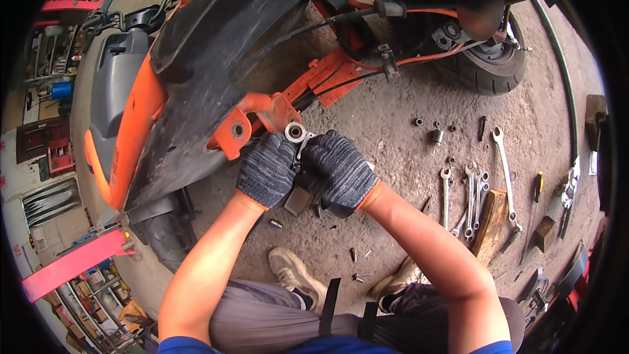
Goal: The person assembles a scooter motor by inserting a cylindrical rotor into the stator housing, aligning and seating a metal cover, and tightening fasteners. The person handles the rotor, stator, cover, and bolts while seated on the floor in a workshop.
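Both my hands wear dark grey knitted gloves with orange cuffs and meet in front of the motor scooter's orange frame (249,108). Between them is a metal part with a round, ring-shaped eye (295,132) at its top; its lower portion is mostly hidden by my fingers. My left hand (266,169) is closed on its left side, close to an orange bracket with a hole (236,131). My right hand (342,169) has curled fingers pressed against the other side. Below the gloves, a dark blocky piece (299,200) shows in part.
The scooter's black body panel (196,46) leans overhead, with a wheel (488,65) at upper right. Several wrenches (503,177) lie on the concrete at right beside a wooden block (490,228), sockets (437,136) and a yellow-handled screwdriver (538,187). Small bolts (354,255) lie between my shoes.
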`<state>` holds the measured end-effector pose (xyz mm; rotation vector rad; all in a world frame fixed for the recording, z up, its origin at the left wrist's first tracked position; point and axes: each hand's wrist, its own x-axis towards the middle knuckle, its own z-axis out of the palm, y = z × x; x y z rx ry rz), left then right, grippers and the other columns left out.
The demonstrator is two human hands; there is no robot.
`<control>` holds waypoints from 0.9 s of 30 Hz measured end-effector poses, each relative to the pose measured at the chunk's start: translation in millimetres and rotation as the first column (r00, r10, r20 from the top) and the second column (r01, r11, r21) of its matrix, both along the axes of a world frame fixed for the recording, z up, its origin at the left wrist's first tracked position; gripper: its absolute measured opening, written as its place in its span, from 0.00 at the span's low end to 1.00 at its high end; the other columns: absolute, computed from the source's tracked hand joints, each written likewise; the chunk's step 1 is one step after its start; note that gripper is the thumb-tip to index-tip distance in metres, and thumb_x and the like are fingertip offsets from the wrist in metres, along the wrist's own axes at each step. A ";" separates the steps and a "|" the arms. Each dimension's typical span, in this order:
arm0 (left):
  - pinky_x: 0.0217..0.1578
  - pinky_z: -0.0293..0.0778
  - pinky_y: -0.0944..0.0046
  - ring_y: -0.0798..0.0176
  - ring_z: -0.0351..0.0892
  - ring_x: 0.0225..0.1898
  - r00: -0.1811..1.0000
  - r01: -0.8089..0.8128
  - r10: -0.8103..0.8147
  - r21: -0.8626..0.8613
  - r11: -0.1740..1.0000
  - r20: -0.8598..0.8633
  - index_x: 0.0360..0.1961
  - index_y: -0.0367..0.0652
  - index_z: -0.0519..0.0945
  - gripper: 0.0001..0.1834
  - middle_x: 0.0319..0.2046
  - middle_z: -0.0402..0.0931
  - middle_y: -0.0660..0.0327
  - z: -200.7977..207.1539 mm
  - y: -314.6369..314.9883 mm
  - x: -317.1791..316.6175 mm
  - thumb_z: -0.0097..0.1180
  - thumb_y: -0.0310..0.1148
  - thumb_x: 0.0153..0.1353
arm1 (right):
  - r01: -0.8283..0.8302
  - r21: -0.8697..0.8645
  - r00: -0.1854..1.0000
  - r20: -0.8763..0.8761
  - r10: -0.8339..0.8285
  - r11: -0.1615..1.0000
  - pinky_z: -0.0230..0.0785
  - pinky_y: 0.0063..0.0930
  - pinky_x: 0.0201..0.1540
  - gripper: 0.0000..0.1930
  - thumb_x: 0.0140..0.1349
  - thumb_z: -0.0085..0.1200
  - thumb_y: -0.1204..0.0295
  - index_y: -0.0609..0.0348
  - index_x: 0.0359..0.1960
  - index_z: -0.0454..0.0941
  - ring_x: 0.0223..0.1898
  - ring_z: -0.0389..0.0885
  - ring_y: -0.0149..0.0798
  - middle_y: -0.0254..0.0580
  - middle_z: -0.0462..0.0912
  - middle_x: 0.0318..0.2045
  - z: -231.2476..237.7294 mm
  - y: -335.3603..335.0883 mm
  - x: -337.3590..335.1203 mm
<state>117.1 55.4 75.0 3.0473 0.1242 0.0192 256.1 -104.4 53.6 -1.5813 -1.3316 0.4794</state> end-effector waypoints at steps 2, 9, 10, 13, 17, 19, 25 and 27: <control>0.42 0.74 0.46 0.43 0.76 0.40 1.000 -0.019 0.020 -0.015 1.000 0.016 0.40 0.38 0.78 0.12 0.35 0.74 0.49 0.5 -6.0 1.9 0.59 0.29 0.54 | 0.028 0.012 1.000 0.013 -0.028 1.000 0.71 0.53 0.44 0.09 0.50 0.62 0.68 0.59 0.31 0.81 0.37 0.78 0.61 0.53 0.81 0.31 -9.0 -0.3 -3.1; 0.43 0.73 0.44 0.42 0.76 0.39 0.993 -0.083 0.087 -0.057 0.995 0.080 0.39 0.38 0.78 0.11 0.34 0.74 0.48 -3.3 -10.5 -6.0 0.58 0.28 0.53 | 0.098 -0.029 0.990 0.106 -0.094 0.995 0.71 0.50 0.43 0.09 0.51 0.63 0.66 0.56 0.32 0.82 0.36 0.79 0.58 0.50 0.82 0.31 1.2 1.0 -18.0; 0.44 0.73 0.44 0.42 0.75 0.39 0.994 -0.081 0.085 -0.063 0.995 0.074 0.39 0.38 0.78 0.11 0.34 0.74 0.48 -2.7 -10.7 -6.2 0.57 0.29 0.54 | 0.092 -0.016 0.987 0.132 -0.089 0.996 0.71 0.50 0.43 0.09 0.52 0.63 0.66 0.56 0.32 0.82 0.35 0.79 0.57 0.50 0.82 0.31 -1.7 -1.1 -19.0; 0.45 0.73 0.44 0.42 0.75 0.40 0.997 -0.015 0.016 -0.023 1.000 0.071 0.39 0.38 0.77 0.10 0.35 0.74 0.47 -3.3 -6.6 -5.1 0.56 0.30 0.56 | 0.046 0.008 0.982 0.185 -0.046 0.999 0.71 0.49 0.43 0.08 0.56 0.60 0.64 0.54 0.33 0.82 0.34 0.79 0.55 0.48 0.82 0.32 -9.3 -1.5 -14.1; 0.44 0.74 0.44 0.39 0.76 0.40 0.998 -0.027 0.028 -0.023 0.999 0.049 0.37 0.38 0.78 0.12 0.36 0.75 0.47 -8.9 -1.8 -8.4 0.62 0.29 0.52 | -0.029 0.049 0.970 0.244 0.016 0.998 0.71 0.48 0.43 0.09 0.57 0.60 0.64 0.56 0.31 0.81 0.33 0.79 0.56 0.50 0.81 0.31 -8.9 0.6 -7.8; 0.45 0.74 0.44 0.39 0.76 0.41 0.998 -0.006 0.007 -0.014 1.000 0.069 0.38 0.38 0.78 0.12 0.36 0.75 0.47 -10.4 1.6 -9.1 0.62 0.30 0.52 | -0.026 0.012 0.967 0.256 0.022 1.000 0.71 0.48 0.44 0.10 0.57 0.60 0.63 0.57 0.31 0.80 0.34 0.79 0.57 0.50 0.81 0.30 -1.4 0.7 -8.0; 0.54 0.73 0.44 0.39 0.77 0.49 0.998 -0.001 0.004 -0.047 0.999 0.065 0.45 0.36 0.79 0.20 0.43 0.77 0.45 -5.9 4.3 -12.8 0.64 0.29 0.49 | 0.009 0.002 0.962 0.272 -0.009 1.000 0.70 0.49 0.46 0.12 0.56 0.60 0.61 0.57 0.32 0.81 0.36 0.79 0.57 0.50 0.81 0.32 -7.7 0.3 -9.6; 0.56 0.73 0.44 0.39 0.77 0.51 0.994 -0.009 0.018 -0.088 0.996 0.103 0.47 0.37 0.78 0.22 0.45 0.76 0.45 -5.4 4.6 -15.5 0.66 0.28 0.48 | 0.017 0.010 0.965 0.261 -0.019 1.000 0.70 0.49 0.46 0.13 0.56 0.61 0.60 0.57 0.33 0.82 0.37 0.79 0.57 0.51 0.81 0.32 -8.6 1.1 -9.0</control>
